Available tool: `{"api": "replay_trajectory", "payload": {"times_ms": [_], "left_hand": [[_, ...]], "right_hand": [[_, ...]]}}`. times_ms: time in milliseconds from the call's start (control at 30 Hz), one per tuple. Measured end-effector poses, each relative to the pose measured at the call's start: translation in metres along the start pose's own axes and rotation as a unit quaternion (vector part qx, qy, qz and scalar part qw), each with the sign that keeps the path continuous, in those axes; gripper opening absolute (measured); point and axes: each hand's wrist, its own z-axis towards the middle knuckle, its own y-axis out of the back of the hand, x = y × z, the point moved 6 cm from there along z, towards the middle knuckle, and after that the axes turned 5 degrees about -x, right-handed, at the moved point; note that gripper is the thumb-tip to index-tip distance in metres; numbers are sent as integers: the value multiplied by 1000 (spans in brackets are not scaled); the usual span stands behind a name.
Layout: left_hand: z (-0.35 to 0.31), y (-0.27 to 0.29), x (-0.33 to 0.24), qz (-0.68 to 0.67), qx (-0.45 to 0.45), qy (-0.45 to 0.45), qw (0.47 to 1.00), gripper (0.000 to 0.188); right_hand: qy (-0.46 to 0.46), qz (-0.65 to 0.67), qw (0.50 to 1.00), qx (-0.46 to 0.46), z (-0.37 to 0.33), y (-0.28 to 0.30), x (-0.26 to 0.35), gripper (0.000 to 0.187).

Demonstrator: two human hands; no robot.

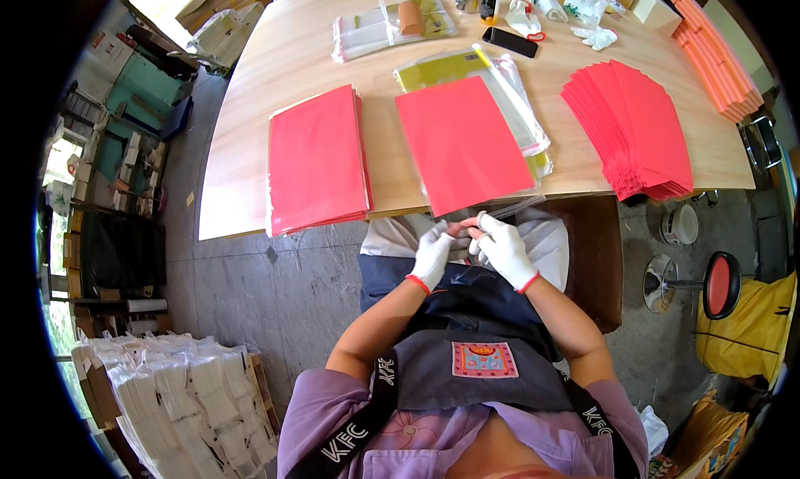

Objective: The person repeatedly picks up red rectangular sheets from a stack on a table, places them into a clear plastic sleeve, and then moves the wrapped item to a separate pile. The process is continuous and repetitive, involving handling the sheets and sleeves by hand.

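In front of the table edge, over my lap, my left hand (432, 256) and my right hand (505, 249) meet at the fingertips. Both wear white gloves with red cuffs and some bare fingertips. Their fingers are bent and drawn together; what they pinch, if anything, is too small to make out. Just beyond them lies a red sheet (463, 146) on top of clear plastic sleeves (518, 117), whose edge sticks out past the table near my right hand. A stack of red sheets (315, 158) is on the left. Fanned red sheets (633, 125) lie on the right.
The wooden table (237, 146) also bears a plastic-wrapped pack (358, 36), a black phone (510, 42), a jar (490, 0), a loose white glove (595, 37) and an orange stack (708, 54). White bundles (179, 396) stand lower left; a red-topped stool (718, 286) is at right.
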Motion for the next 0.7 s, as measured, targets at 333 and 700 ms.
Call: {"api": "replay_trajectory", "payload": {"times_ms": [333,700], "left_hand": [[-13,27,-47,67,-1,-56,996,17],[-20,47,-59,252,8,-180,951,20]], "right_hand": [[338,-544,766,-45,29,-54,9,20],[10,517,812,-269,-18,229,-145,22]]}}
